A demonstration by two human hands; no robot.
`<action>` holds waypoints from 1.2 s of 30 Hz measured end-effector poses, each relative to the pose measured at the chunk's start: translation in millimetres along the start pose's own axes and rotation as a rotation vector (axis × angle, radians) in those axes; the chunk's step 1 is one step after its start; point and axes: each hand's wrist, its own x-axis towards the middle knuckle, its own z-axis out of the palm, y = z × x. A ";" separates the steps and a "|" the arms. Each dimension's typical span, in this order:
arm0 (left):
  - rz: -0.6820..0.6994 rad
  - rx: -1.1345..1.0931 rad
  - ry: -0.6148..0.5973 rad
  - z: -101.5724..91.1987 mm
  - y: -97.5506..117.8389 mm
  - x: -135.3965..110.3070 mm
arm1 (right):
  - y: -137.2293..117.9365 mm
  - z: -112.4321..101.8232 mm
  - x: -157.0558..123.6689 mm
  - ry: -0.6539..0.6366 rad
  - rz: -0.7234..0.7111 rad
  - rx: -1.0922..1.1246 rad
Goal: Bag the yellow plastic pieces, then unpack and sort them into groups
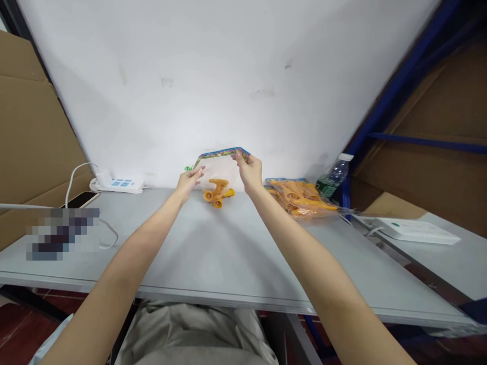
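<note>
A white or see-through sheet [222, 168] with a bright blue, green and pink patterned border along its top stands upright between my hands; I cannot tell if it is a card or a bag. My right hand [250, 171] pinches its upper right corner, thumb in front. At the left edge, my left hand [189, 183] has its thumb and fingers closed about the sheet. Just below, several orange toy horns [217, 193] lie in a small heap on the table. To the right rests a clear plastic bag [300, 196] full of similar orange pieces.
The grey table [213, 253] meets a white wall. A water bottle [335, 175] leans behind the bag. Left are a power strip [122, 185], a phone [80, 199] and white cables. Another white power strip [416, 229] lies right. Cardboard [30, 126] and a blue frame [388, 109] flank the table.
</note>
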 end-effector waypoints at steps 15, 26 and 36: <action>0.042 -0.344 0.169 -10.0 27.9 -28.8 | -14.4 -4.3 -63.7 -0.002 -0.129 0.224; -0.155 -0.058 0.369 -38.1 -45.4 -36.5 | 61.9 -9.6 -82.8 -0.067 0.194 0.137; -0.150 -0.082 0.164 -42.5 -51.6 -42.2 | 76.1 -7.6 -80.9 -0.076 0.691 0.344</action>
